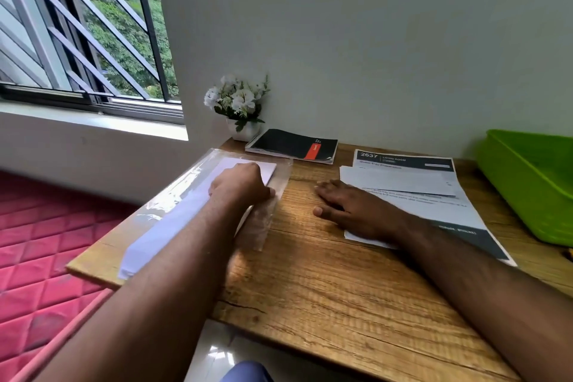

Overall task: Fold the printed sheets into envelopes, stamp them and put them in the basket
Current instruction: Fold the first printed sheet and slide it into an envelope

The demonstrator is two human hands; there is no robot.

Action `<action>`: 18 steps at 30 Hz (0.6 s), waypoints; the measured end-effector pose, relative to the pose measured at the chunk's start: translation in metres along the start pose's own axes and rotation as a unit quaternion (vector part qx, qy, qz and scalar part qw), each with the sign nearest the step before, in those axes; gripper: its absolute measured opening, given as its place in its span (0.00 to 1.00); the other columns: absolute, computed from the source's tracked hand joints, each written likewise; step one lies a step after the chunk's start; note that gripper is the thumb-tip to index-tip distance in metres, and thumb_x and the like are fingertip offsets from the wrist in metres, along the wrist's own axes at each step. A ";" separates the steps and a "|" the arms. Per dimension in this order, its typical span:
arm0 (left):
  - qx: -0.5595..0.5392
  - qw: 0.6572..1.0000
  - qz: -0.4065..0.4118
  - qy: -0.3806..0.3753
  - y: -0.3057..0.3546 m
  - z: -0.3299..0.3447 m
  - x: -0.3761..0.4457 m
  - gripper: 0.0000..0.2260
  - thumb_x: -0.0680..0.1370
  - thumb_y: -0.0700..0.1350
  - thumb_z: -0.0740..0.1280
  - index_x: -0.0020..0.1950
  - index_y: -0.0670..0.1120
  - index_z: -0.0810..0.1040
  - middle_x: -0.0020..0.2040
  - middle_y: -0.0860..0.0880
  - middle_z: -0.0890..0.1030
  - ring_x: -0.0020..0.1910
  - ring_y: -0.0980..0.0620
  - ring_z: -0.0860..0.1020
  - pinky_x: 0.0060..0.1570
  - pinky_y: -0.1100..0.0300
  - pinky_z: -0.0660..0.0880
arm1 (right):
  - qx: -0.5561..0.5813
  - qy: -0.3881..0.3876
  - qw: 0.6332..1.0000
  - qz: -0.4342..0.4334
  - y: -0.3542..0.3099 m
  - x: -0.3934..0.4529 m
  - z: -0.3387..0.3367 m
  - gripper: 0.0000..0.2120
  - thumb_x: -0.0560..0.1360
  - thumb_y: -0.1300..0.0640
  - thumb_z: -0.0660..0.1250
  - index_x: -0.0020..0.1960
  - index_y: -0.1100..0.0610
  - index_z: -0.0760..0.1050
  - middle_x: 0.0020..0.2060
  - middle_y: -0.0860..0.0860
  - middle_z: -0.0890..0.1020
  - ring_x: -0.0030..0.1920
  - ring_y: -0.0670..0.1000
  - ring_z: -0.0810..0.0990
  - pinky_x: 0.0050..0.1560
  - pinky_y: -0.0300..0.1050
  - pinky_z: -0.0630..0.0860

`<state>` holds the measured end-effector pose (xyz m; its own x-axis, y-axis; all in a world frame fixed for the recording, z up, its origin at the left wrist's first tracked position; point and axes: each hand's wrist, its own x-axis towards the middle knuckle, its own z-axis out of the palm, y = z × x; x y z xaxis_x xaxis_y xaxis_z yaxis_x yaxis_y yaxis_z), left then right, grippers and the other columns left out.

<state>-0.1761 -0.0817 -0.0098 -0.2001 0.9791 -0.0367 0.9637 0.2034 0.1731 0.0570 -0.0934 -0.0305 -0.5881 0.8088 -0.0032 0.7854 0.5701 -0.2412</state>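
Observation:
A clear plastic pack [173,195] holding a stack of white envelopes [173,220] lies along the left edge of the wooden desk [325,288]. My left hand [242,184] rests on the far end of that stack, fingers curled down onto the top envelope; whether it grips it I cannot tell. Printed sheets [434,195] with dark headers lie at the right, a folded white piece on top. My right hand [350,205] lies flat, fingers spread, on the near left corner of these sheets. The green basket [533,183] stands at the far right.
A black spiral notebook [293,146] with a red stripe lies at the back against the wall. A small white pot of white flowers [240,108] stands in the back left corner. A window and a red quilted mattress are to the left of the desk.

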 end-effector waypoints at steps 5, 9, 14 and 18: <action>-0.008 1.000 0.009 -0.007 0.000 0.005 0.005 0.20 0.74 0.61 0.67 0.55 0.45 0.76 0.50 0.46 0.78 0.52 0.43 0.77 0.52 0.41 0.77 | 0.004 -0.005 1.000 0.002 0.004 0.003 0.003 0.38 0.73 0.31 0.46 0.77 0.50 0.54 0.77 0.48 0.56 0.76 0.45 0.52 0.76 0.47 0.51; -0.008 1.000 0.018 0.000 -0.002 0.007 0.007 0.17 0.76 0.59 0.66 0.51 0.45 0.74 0.50 0.45 0.77 0.51 0.43 0.77 0.53 0.42 0.77 | 0.006 -0.003 1.000 0.003 0.005 0.005 0.005 0.38 0.72 0.31 0.46 0.77 0.50 0.54 0.77 0.47 0.56 0.76 0.45 0.52 0.75 0.45 0.51; -0.005 0.998 0.042 0.041 -0.006 -0.001 0.008 0.16 0.78 0.56 0.65 0.41 0.44 0.72 0.42 0.47 0.75 0.44 0.46 0.75 0.49 0.51 0.78 | 0.014 0.000 1.000 0.003 0.007 0.005 0.005 0.39 0.72 0.30 0.46 0.77 0.49 0.55 0.77 0.47 0.57 0.76 0.45 0.53 0.75 0.45 0.51; -0.015 0.990 0.054 0.132 -0.001 -0.025 0.003 0.06 0.78 0.43 0.63 0.47 0.42 0.75 0.48 0.42 0.80 0.43 0.43 0.76 0.44 0.54 0.75 | 0.045 0.012 0.999 0.008 0.006 0.005 0.004 0.37 0.73 0.31 0.47 0.76 0.49 0.58 0.76 0.46 0.59 0.75 0.45 0.56 0.74 0.47 0.55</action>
<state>-0.1819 -0.0785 0.0149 -0.1384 0.9607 0.2407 0.9773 0.0931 0.1904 0.0582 -0.0863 -0.0357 -0.5693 0.8220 0.0147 0.7740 0.5419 -0.3275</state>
